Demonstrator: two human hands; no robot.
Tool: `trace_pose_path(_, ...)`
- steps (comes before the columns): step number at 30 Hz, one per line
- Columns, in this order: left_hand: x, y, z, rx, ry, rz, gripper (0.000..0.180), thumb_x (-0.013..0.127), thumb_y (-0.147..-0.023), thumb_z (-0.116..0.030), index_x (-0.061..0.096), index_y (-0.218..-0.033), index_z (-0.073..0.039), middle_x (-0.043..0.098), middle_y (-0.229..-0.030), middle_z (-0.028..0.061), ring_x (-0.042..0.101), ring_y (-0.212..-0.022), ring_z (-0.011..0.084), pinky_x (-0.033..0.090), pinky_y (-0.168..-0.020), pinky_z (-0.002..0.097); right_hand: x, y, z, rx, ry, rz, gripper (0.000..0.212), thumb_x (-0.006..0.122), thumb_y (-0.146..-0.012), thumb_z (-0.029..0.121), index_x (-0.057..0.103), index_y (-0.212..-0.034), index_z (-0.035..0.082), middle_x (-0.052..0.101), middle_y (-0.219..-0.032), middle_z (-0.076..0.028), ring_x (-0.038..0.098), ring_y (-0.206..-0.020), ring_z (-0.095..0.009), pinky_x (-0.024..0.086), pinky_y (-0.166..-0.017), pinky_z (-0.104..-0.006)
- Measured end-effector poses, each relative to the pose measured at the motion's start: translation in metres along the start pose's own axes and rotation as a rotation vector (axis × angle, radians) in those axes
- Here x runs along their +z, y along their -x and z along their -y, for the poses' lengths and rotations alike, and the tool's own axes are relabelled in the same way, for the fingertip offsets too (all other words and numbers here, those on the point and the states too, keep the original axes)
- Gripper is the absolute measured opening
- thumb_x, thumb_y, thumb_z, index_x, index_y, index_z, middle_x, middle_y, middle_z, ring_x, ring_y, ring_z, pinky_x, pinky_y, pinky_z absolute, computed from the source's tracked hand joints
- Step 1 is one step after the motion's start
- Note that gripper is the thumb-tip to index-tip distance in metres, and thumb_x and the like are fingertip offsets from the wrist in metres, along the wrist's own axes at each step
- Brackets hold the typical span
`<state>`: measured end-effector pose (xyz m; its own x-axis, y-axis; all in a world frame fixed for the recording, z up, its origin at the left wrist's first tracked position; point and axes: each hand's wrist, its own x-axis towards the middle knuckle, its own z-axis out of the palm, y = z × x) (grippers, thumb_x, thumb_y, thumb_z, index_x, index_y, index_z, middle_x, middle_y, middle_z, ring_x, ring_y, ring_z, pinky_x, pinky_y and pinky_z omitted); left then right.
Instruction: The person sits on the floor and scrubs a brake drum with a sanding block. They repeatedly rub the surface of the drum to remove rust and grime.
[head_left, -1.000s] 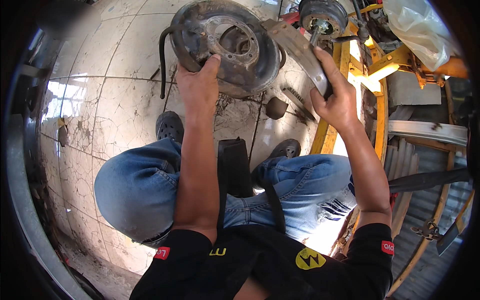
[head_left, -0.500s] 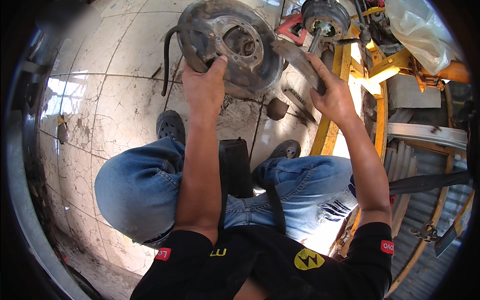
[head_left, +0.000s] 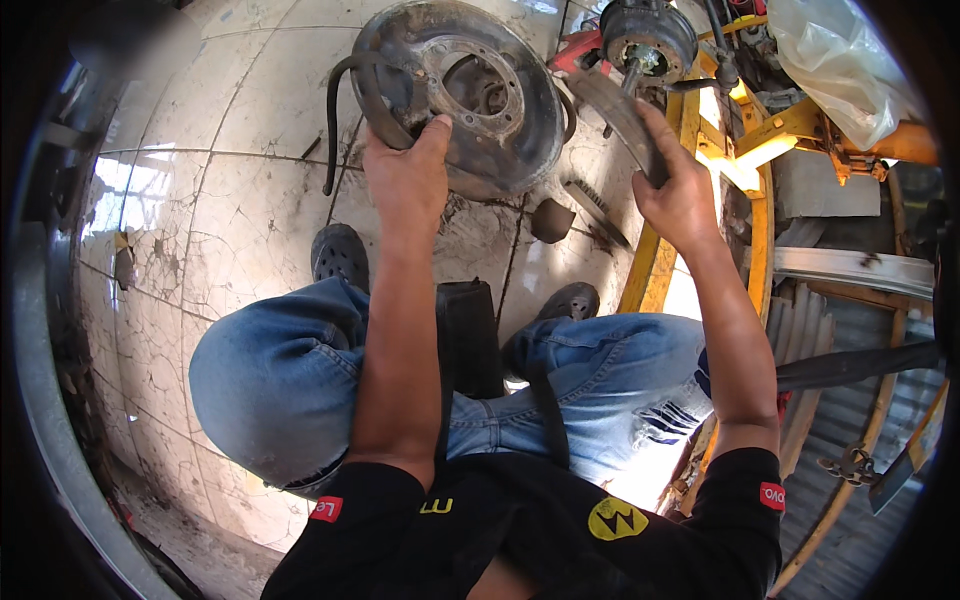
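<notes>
A round, rusty brake backing plate with a central hole and a curved shoe on its left rim stands tilted on the tiled floor. My left hand grips its lower left edge together with the curved shoe. My right hand is closed on a second curved brake shoe, held up beside the plate's right rim. Just above that shoe sits a wheel hub with a protruding axle.
I sit with knees in blue jeans and dark shoes on cracked white tiles. A yellow metal frame rises at right, with a plastic bag above it. A small dark cap and a wire brush lie on the floor.
The backing plate and both hands have shifted up and to the right in view. The right hand's shoe has moved closer to the hub.
</notes>
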<state>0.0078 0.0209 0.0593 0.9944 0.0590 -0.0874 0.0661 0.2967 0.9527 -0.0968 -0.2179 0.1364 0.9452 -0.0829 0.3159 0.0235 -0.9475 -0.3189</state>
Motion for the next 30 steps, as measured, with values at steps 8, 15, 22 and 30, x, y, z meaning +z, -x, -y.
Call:
trace_pose_path(8,0.003,0.001,-0.001,-0.002,-0.007,-0.020,0.038,0.071,-0.082,-0.005,0.056,-0.117,0.002,0.065,-0.102,0.0075,0.061,-0.089,0.0153,0.049,-0.080,0.0288,0.003,0.002,0.001,0.097,0.029,0.203,0.078,0.066,-0.071,0.000,0.046,-0.143,0.025,0.065,-0.116,-0.023,0.065,-0.098,-0.041,0.056,-0.081,-0.0442)
trace_pose_path(15,-0.003,-0.004,0.005,0.017,0.168,-0.003,0.038,0.070,-0.083,-0.005,0.056,-0.117,0.002,0.065,-0.101,0.0075,0.062,-0.085,0.0151,0.049,-0.077,0.0292,0.000,0.003,0.015,-0.041,-0.087,-0.058,0.081,0.066,-0.071,0.001,0.043,-0.144,0.028,0.065,-0.110,-0.024,0.065,-0.095,-0.041,0.055,-0.081,-0.0444)
trace_pose_path(22,0.001,0.000,0.000,-0.023,0.049,-0.014,0.038,0.070,-0.082,-0.005,0.056,-0.117,0.002,0.064,-0.102,0.0076,0.061,-0.087,0.0150,0.049,-0.078,0.0284,0.006,0.004,-0.014,0.030,-0.008,-0.026,0.076,0.065,-0.072,0.003,0.045,-0.143,0.023,0.065,-0.114,-0.022,0.066,-0.097,-0.040,0.055,-0.081,-0.0447)
trace_pose_path(30,-0.001,-0.003,0.004,0.011,0.090,0.004,0.041,0.070,-0.082,-0.005,0.055,-0.119,0.003,0.064,-0.103,0.0076,0.061,-0.088,0.0148,0.048,-0.080,0.0286,0.003,0.001,-0.002,0.041,0.104,0.198,0.077,0.065,-0.073,0.004,0.043,-0.144,0.025,0.066,-0.104,-0.026,0.067,-0.087,-0.040,0.054,-0.078,-0.0469)
